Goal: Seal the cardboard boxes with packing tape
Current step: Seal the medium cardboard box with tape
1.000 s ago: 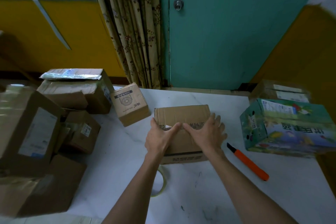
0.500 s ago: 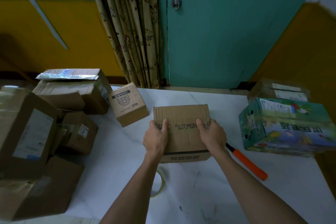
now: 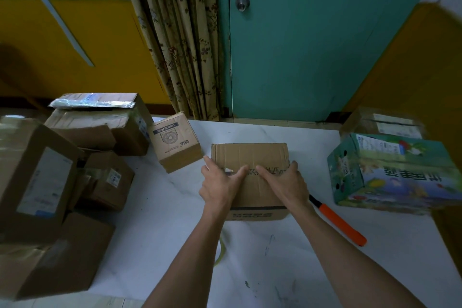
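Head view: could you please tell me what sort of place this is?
Probably a small packing room: stacked cardboard boxes on a white table, an orange-handled cutter, and a teal door and curtain behind.

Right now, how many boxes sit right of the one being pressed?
2: a green printed box, and a brown box just behind it. Others may be hidden.

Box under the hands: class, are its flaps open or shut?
Shut: the box top lies flat under the left hand and right hand. Whether taped, cannot tell.

White table (image 3: 160,210) holds cardboard boxes (image 3: 250,156), orange-handled cutter (image 3: 343,225).
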A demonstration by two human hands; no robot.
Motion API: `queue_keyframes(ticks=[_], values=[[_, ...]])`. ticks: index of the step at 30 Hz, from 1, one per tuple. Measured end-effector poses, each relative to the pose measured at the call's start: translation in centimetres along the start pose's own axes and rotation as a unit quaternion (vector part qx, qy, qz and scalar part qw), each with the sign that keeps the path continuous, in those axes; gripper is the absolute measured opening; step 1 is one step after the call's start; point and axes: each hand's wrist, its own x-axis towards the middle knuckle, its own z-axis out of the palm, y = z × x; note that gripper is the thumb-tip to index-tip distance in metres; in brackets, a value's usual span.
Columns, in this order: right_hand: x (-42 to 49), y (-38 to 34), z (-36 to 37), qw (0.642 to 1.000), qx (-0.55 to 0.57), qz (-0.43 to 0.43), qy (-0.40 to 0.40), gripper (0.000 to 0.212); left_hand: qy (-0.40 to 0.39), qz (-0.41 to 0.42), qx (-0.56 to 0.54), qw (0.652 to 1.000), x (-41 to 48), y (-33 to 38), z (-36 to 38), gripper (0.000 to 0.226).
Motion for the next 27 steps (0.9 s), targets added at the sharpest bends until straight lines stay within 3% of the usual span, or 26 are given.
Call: queue_keyframes(ticks=[2,8,12,15,20,22,24,26,27], values=[[0.3,0.1,0.0,1.000,0.006,0.012,0.001,0.103,-0.001,-0.020,0.010,1.000,0.3,0.3,0.2,0.122],[1.2,0.7,0.6,0.997,0.055,0.004,0.047,0.061,0.035,-0.005,-0.026,0.999,0.9,0.0,0.6,0.082],[1.1,1.0,0.3,0.994,0.070,-0.022,0.083,0.060,0.070,0.040,-0.108,0.991,1.3,-1.1,0.2,0.040],[0.9,0.7,0.0,0.993,0.063,-0.030,0.095,0.062,0.087,0.068,-0.117,0.987,1.7,-1.4,0.1,0.027],[0.3,0.6,-0.2,0.996,0.068,-0.017,0.047,0.060,0.085,0.079,-0.107,0.987,2.4,-1.6,0.3,0.031],[0.1,0.8,-0.2,0.997,0.071,-0.020,-0.014,0.089,0.041,0.081,-0.096,0.991,2.5,-1.5,-0.1,0.032],[0.2,0.9,-0.2,0.995,0.092,-0.019,-0.033,0.113,-0.025,0.069,-0.073,0.995,2.0,-1.3,-0.4,0.064],[0.5,1.2,0.0,0.995,0.094,-0.017,-0.027,0.116,-0.052,0.053,-0.052,0.996,1.4,-1.3,-0.6,0.105],[0.6,1.3,0.0,0.994,0.101,-0.017,-0.027,0.111,-0.051,0.050,-0.049,0.996,1.3,-1.3,-0.5,0.114]])
